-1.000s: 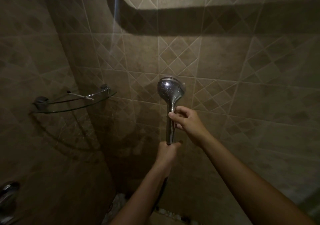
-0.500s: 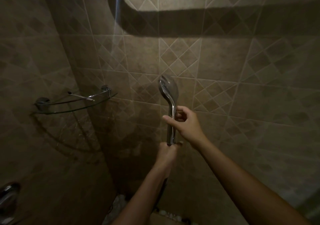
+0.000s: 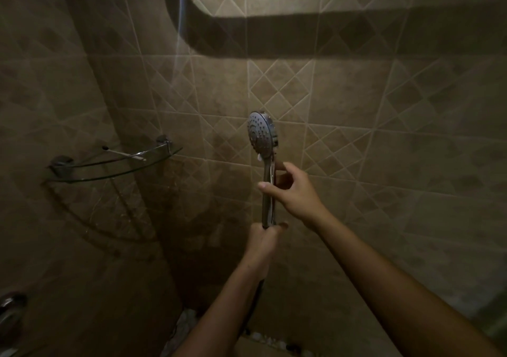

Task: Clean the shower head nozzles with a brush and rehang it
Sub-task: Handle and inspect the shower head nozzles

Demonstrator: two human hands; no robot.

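One shower head (image 3: 262, 134) upright, frame centre, nozzle face turned left. Left hand (image 3: 264, 242) fisted tight round handle base; right hand (image 3: 295, 194) loosely curled round mid-handle, thumb across front. One glass shelf (image 3: 115, 174) left of frame, one thin stick (image 3: 124, 153) on it

occlusion log | hose (image 3: 253, 307): mostly behind left forearm (image 3: 219, 310); chrome fitting (image 3: 9, 312) (bottom-left): cut by frame edge

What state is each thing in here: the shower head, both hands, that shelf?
Shower head: held upright, nozzles facing left.
Left hand: grips its lower end.
Right hand: holds it midway, thumb across front.
Glass shelf: wall-mounted, a thin stick lying on it.
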